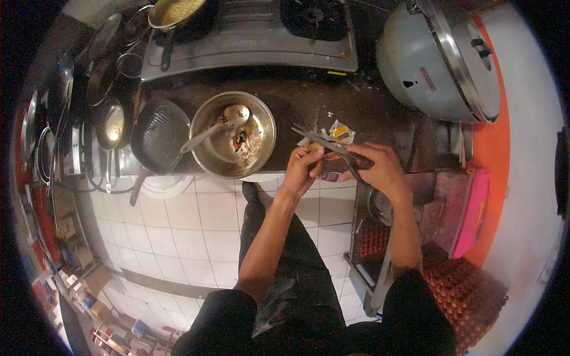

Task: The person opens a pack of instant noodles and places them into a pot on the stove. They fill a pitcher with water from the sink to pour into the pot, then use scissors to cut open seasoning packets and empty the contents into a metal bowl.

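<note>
My right hand (380, 170) is closed around the handles of a pair of scissors (320, 140), its blades pointing left over the counter edge. My left hand (303, 168) pinches a small seasoning sachet (330, 176) close beside the blades; fingers partly cover it. Whether the blades touch the sachet I cannot tell. Just beyond the scissors, a torn yellow-and-white packet (341, 132) lies on the dark counter. Left of my hands stands a steel bowl (265, 155) with pale and dark red-brown seasonings in its bottom. A ladle-like spoon (209, 136) rests inside, its handle over the rim.
A grill pan (159, 133) sits left of the bowl, its handle past the counter edge. Behind is a gas stove (249, 44) with a pan of food (176, 12). A large lidded pot (415, 65) stands at right, above stacked egg trays (469, 296). Pans hang at left.
</note>
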`<state>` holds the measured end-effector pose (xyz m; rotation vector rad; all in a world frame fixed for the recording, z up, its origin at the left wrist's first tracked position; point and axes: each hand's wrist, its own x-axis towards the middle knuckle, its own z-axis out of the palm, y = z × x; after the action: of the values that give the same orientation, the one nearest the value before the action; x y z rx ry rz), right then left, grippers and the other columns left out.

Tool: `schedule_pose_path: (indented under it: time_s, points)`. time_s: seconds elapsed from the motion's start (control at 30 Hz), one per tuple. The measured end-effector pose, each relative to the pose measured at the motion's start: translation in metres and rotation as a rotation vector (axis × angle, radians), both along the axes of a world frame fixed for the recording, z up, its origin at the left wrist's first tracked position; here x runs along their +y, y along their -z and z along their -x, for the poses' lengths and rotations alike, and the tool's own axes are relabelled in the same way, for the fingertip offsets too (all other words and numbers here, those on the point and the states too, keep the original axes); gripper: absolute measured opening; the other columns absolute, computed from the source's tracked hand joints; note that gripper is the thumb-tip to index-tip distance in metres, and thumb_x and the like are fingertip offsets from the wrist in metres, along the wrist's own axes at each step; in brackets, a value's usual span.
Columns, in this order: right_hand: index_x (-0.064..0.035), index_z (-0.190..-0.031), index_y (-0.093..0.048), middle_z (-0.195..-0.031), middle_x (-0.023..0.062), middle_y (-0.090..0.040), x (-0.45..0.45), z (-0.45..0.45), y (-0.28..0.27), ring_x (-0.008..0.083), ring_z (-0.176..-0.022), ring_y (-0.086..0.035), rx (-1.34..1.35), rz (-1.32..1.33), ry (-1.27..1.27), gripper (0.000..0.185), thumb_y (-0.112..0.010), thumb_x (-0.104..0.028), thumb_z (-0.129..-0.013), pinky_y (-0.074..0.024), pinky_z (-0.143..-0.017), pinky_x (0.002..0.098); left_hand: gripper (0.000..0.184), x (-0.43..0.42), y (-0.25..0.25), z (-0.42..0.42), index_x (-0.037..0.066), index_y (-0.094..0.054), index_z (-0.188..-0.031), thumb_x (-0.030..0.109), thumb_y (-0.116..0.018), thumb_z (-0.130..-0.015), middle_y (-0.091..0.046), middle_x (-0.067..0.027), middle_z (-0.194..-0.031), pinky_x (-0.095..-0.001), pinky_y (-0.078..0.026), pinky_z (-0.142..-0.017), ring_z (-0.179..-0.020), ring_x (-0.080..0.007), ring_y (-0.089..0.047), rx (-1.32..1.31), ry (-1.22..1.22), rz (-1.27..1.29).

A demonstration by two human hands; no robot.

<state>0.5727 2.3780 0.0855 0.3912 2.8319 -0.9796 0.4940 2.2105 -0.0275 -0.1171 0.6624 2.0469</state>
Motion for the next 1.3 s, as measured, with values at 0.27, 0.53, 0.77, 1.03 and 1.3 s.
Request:
schedule_pose_path:
  time_s: [0.27,0.53,0.77,1.03,1.3]
  points:
    - [-0.0079,-0.114,-0.059,-0.101,0.0106,-0.065,0.008,-0.013,0.045,0.0179,-0.085,-0.061,-0.037,0.325,0.233,0.06,-0.084,-0.023,-0.061,-0.0472,-0.078,0.03,0.018,-0.022,0.011,0.004,0.001,-0.06,-0.091,0.018,-0.058,-0.088,-0.049,0.0008,-0.058,-0.0232,-0.031,-0.047,-0.05,-0.006,-0.04,-0.048,-0.027,0.028]
    - [-0.0067,-0.129,-0.045,-0.107,0.0136,-0.063,0.066,-0.045,0.201,0.0251,-0.102,-0.059,-0.159,-0.009,0.43,0.066,-0.076,-0.019,-0.072,-0.0476,-0.082,0.0357,0.022,-0.125,0.056,0.067,0.001,-0.063,-0.095,0.021,-0.065,-0.084,-0.064,-0.0036,-0.084,-0.0232,-0.041,-0.059,-0.064,-0.0071,-0.05,0.154,-0.36,0.344]
    - [-0.0078,-0.118,-0.058,-0.12,0.0144,-0.057,-0.034,0.065,0.123,0.0296,-0.107,-0.057,-0.079,0.199,0.265,0.05,-0.075,-0.02,-0.073,-0.0479,-0.084,0.039,0.022,-0.154,0.059,0.1,0.006,-0.067,-0.091,0.024,-0.065,-0.079,-0.065,-0.0164,-0.075,-0.0384,-0.051,-0.061,-0.07,-0.0288,-0.064,1.35,-0.04,1.455]
    - [-0.0065,-0.104,-0.065,-0.103,0.0148,-0.063,-0.165,0.162,0.167,0.0318,-0.096,-0.06,0.123,0.112,-0.201,0.034,-0.068,-0.009,-0.071,-0.0469,-0.085,0.0373,0.009,-0.143,0.061,0.112,0.009,-0.065,-0.077,0.017,-0.061,-0.076,-0.062,-0.0125,-0.087,-0.0417,-0.051,-0.059,-0.071,-0.0323,-0.064,1.67,0.18,1.527]
    - [-0.0124,-0.095,-0.068,-0.086,0.0168,-0.066,-0.16,0.163,0.173,0.0345,-0.079,-0.064,0.013,0.079,-0.135,0.022,-0.061,-0.011,-0.074,-0.0509,-0.075,0.0428,0.008,-0.168,0.049,0.121,0.016,-0.068,-0.079,0.016,-0.061,-0.075,-0.06,-0.009,-0.09,-0.0408,-0.051,-0.059,-0.072,-0.0296,-0.063,1.61,0.224,1.433]
